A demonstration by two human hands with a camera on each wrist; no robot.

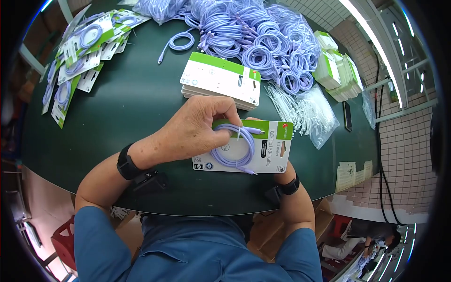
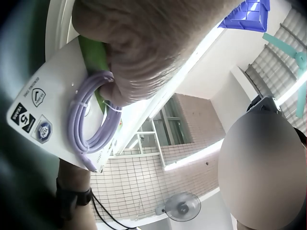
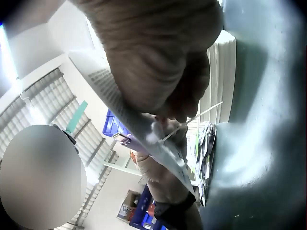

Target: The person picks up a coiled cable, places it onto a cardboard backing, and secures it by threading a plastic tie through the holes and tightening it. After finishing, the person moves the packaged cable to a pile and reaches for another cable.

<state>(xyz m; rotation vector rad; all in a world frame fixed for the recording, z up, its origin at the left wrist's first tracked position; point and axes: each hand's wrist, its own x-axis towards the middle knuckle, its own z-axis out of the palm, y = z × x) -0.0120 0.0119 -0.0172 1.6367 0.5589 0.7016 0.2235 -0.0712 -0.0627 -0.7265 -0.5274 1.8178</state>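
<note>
While the left hand [image 1: 190,129] is pinching the coiled cable [image 1: 251,151] against the card [image 1: 272,162] over the tabletop [image 1: 134,98], the right hand [image 3: 153,57] is gripping from behind, steady pressure probably keeping the loops flat.

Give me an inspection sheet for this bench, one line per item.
Surface: dark green table, papers stuck at the right edge.
Job's things: coiled cable on a printed card; card stack just beyond.
Clutter: loose white ties beside a plastic bag; carded cables at the far left.
Grippers: left hand pinches the coil; right hand grips the card from behind.
Cables: heap of purple coils; black leads beyond the table's right edge.
Surroundings: red stool, another person.
</note>
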